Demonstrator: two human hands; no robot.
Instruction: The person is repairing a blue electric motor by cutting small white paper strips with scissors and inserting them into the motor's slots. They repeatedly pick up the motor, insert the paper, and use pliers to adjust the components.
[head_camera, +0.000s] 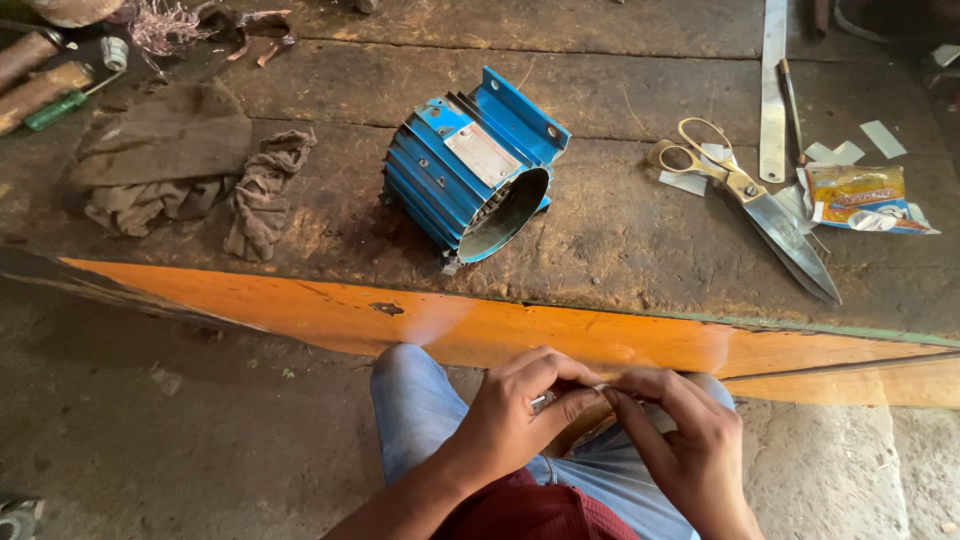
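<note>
A small flat packet (862, 198), yellow and orange with blue edges, lies on the right of the desk (620, 240). A grey metal label plate (482, 154) sits on the blue motor case (470, 165) in the middle.

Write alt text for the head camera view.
A seated person's left hand and right hand pinch a small pale strip between them over their lap, below a worn workbench. On it rest a blue finned motor housing, scissors and rags.
</note>
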